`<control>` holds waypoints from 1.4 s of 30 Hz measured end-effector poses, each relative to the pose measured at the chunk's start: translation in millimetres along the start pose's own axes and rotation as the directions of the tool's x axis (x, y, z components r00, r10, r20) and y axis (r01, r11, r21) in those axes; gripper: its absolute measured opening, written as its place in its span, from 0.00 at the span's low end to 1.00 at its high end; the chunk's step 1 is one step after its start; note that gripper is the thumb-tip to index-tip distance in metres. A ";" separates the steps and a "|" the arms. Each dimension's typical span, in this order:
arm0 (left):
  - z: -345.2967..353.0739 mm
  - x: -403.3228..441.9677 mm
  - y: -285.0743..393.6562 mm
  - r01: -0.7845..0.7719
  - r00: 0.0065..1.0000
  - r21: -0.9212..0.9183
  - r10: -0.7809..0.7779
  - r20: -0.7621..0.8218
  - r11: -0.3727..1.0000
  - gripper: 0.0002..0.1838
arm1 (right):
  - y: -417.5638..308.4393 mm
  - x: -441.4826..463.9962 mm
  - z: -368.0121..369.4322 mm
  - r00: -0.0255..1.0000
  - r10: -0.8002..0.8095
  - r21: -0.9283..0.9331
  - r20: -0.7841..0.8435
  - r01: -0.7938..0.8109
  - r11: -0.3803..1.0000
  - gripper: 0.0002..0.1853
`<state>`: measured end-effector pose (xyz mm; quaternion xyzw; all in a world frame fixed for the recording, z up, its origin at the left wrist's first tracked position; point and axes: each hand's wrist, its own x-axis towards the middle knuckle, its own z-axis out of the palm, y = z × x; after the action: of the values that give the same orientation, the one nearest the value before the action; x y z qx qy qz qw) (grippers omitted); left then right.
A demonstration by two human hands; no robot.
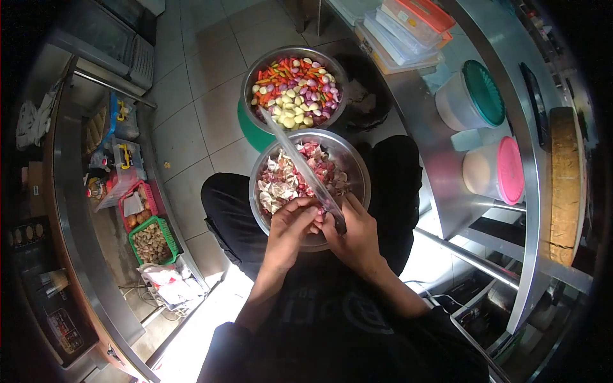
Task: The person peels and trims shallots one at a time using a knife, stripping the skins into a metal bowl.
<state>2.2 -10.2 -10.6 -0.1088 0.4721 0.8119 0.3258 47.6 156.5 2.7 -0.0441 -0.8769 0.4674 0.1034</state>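
Note:
A steel bowl sits between my knees, holding unpeeled shallots and pale papery garlic. Above its near rim, my left hand pinches a small pinkish shallot. My right hand grips the dark handle of a long knife, whose blade slants up and left across the bowl. The knife's handle end is close beside the shallot; whether the edge touches it I cannot tell. Farther away, a second steel bowl holds red and orange chillies, peeled garlic and peeled shallots.
Something round and green shows under the far bowl. Left, a low shelf bears a green basket of ginger-like pieces and a pink basket. Right, a steel shelf has tubs with a green lid and a pink lid.

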 end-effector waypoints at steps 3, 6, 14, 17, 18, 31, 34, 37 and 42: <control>-8.1 4.5 -9.5 -0.045 0.999 0.115 0.044 0.012 0.992 0.13 | -1.2 0.9 -3.2 0.999 0.013 0.052 0.047 -0.016 0.999 0.16; -7.3 0.7 -3.7 0.068 0.998 -0.170 -0.067 0.009 0.983 0.15 | -3.1 3.7 -4.4 0.998 0.043 0.179 0.037 -0.049 0.983 0.15; -12.1 -0.9 5.4 -0.076 0.991 -0.093 0.086 0.106 0.993 0.17 | -2.4 4.9 -13.2 0.960 0.280 0.273 0.003 -0.270 0.923 0.10; -17.8 1.3 -0.6 -0.124 0.985 -0.095 0.134 0.107 0.988 0.18 | -5.9 5.9 -15.3 0.977 0.214 0.255 0.004 -0.208 0.944 0.12; -18.9 1.2 -1.8 -0.154 0.982 -0.079 0.161 0.096 0.985 0.18 | -7.3 6.3 -15.5 0.990 0.142 0.236 -0.002 -0.137 0.962 0.12; -11.3 2.7 -5.0 -0.243 0.968 -0.008 0.243 0.055 0.970 0.16 | -16.0 8.5 -14.9 0.995 -0.029 0.092 0.096 0.020 0.996 0.18; -9.2 2.1 -8.7 -0.293 0.956 0.059 0.291 0.048 0.954 0.15 | -12.8 5.5 -14.5 0.995 -0.014 0.047 0.095 0.010 0.999 0.15; -7.5 2.3 -10.7 -0.262 0.965 0.048 0.261 0.039 0.964 0.14 | -11.3 5.2 -15.7 0.990 0.024 0.006 0.140 -0.025 1.000 0.13; -12.3 5.2 -15.4 -0.272 0.962 0.040 0.271 0.032 0.962 0.18 | -13.5 6.1 -17.5 0.992 -0.005 0.049 0.124 -0.001 0.999 0.13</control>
<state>6.3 -13.0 -30.4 -0.0252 0.4958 0.8397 0.2201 45.8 164.2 24.3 -0.0115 -0.8698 0.4906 0.0504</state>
